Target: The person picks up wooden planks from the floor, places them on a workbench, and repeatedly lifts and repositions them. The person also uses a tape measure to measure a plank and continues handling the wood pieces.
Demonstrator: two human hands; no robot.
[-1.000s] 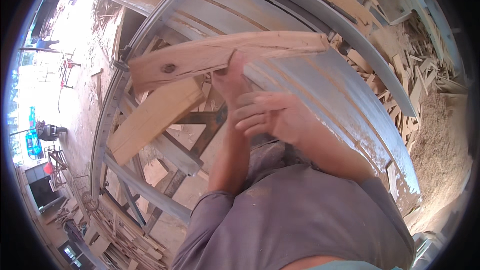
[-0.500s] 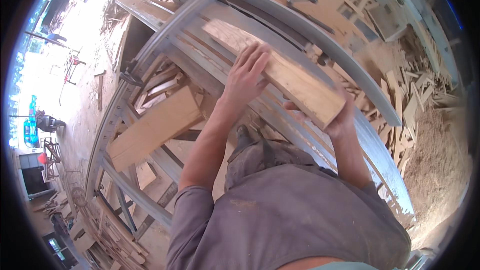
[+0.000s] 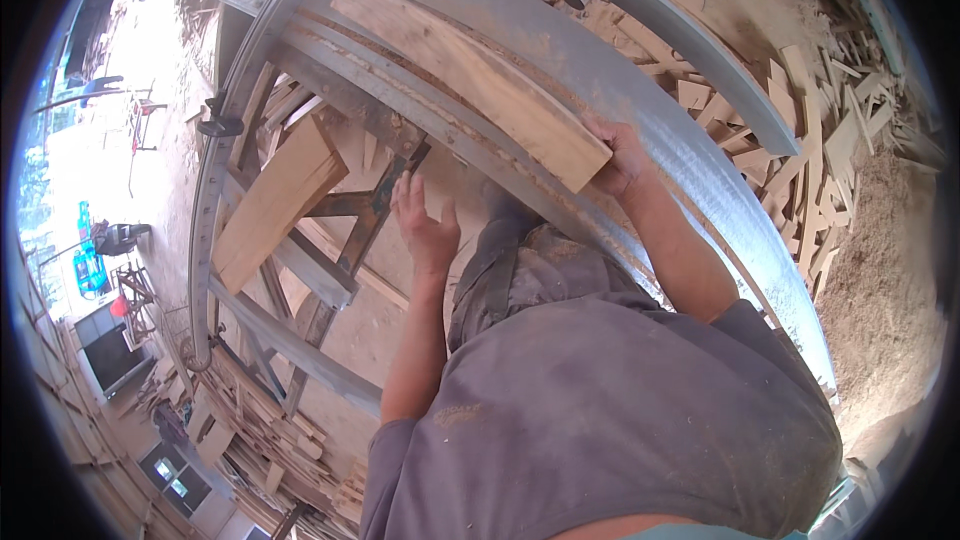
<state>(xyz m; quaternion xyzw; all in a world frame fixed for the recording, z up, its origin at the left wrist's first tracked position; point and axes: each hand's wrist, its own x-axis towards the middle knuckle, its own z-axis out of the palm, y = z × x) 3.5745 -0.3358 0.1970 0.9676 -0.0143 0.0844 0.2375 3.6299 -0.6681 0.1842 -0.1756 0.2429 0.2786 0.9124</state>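
Observation:
A thick wooden plank (image 3: pixel 470 80) lies slantwise over the long grey metal machine table (image 3: pixel 690 180). At its near right end, my right hand (image 3: pixel 622 158) grips it, with part of the fingers hidden behind the wood. Off to the left, my left hand (image 3: pixel 427 226) is raised with its fingers apart, touching nothing. Beyond that hand, a second wooden board (image 3: pixel 278 198) rests across the metal frame on the left.
A curved grey rail (image 3: pixel 690 35) runs along the far side. Scrap wood strips (image 3: pixel 825 150) and sawdust (image 3: pixel 875 280) cover the floor at right. Metal frame bars (image 3: pixel 300 340) stand at left, with stacked offcuts (image 3: pixel 270 470) behind them.
My left hand has let go of the plank and drawn back to the left. The plank has come down onto the machine table, still held at its right end by my right hand.

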